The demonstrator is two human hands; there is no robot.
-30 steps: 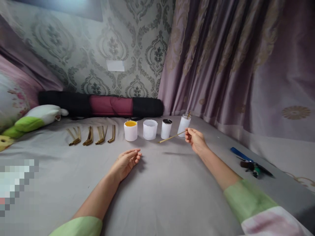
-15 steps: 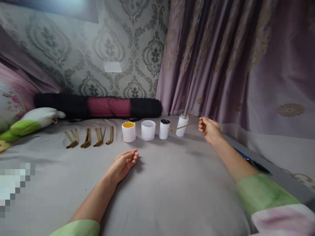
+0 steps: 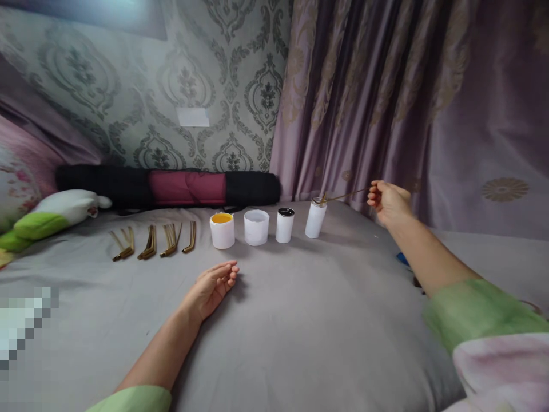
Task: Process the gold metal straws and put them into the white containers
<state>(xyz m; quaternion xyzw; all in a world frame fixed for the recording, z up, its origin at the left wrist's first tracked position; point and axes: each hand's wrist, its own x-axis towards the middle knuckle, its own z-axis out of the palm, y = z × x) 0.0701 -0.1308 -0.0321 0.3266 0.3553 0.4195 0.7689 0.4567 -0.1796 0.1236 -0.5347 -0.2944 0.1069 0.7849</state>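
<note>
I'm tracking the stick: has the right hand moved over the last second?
Yes. The right hand, pinching a thin stick, rose and shifted right: earlier low beside the rightmost white jar, now level with its mouth.

The grey bed lies open across the lower centre and lower left of the frame. Across the middle, a row of four white cups and bent gold straws to their left stand before the dark bolster. The left hand rests flat in front of the cups. At the right the curtain closes in, where the right hand holds a thin stick over the rightmost cup.
</note>
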